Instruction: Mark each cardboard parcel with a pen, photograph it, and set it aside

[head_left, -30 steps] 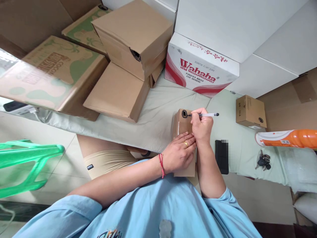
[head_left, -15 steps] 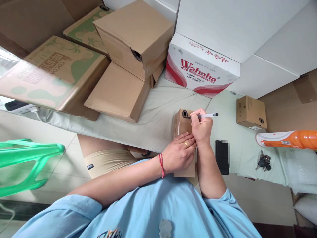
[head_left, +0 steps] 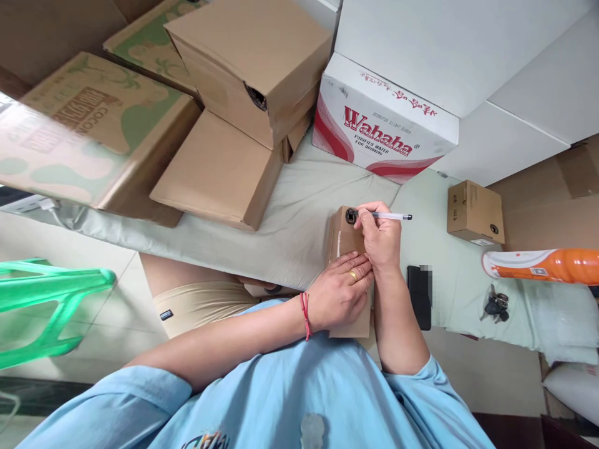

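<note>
A small brown cardboard box lies at the table's front edge, close against my body. Flat across its top rests my left hand, fingers stretched out; a ring and a red string bracelet show on it. My right hand grips a pen with a clear barrel and a black end. The pen's tip is hidden by my fingers, beside a dark ring-shaped mark or hole near the box's far end. The two hands touch each other over the box.
Brown cartons are stacked at the left, and a white-and-red water carton stands behind. To the right are a black phone, keys, a small box and an orange canister. A green plastic stool stands at the lower left.
My right hand and the pen have shifted very slightly, the pen's tip nearer the dark ring. My left hand stays flat on the box. The view has turned a little.
</note>
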{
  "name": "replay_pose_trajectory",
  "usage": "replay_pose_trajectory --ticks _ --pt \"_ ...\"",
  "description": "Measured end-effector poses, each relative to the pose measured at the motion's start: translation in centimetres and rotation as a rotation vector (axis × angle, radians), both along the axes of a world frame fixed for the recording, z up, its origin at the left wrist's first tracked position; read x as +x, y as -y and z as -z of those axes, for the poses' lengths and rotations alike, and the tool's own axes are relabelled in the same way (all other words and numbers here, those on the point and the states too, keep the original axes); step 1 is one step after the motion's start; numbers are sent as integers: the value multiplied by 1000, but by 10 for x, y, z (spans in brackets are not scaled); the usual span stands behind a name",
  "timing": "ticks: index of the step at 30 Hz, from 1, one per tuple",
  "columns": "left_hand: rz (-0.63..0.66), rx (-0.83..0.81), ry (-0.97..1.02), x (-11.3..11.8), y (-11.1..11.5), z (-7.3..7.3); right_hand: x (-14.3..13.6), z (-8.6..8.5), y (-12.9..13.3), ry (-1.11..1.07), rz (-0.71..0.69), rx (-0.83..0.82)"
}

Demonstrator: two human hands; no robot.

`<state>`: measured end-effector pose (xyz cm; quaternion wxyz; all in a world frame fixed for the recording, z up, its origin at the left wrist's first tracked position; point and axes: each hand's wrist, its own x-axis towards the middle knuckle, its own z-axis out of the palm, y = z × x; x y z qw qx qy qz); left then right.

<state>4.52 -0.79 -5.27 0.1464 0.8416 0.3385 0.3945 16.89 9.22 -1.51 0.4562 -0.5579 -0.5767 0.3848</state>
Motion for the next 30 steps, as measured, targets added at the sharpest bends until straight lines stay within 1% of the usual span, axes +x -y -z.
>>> replay_pose_trajectory --ticks 6,14,23,27,30 --pt "-5 15 28 1 0 0 0 2 -2 34 26 -3" --pt "-6 13 28 1 0 0 1 5 -3 33 28 8" --pt "1 6 12 1 -1 -1 -2 -1 -2 30 148 -20" --pt "-1 18 21 0 -1 -1 -1 1 -1 30 188 -20" --pt "-2 15 21 0 -1 -1 -1 4 1 -18 200 -7"
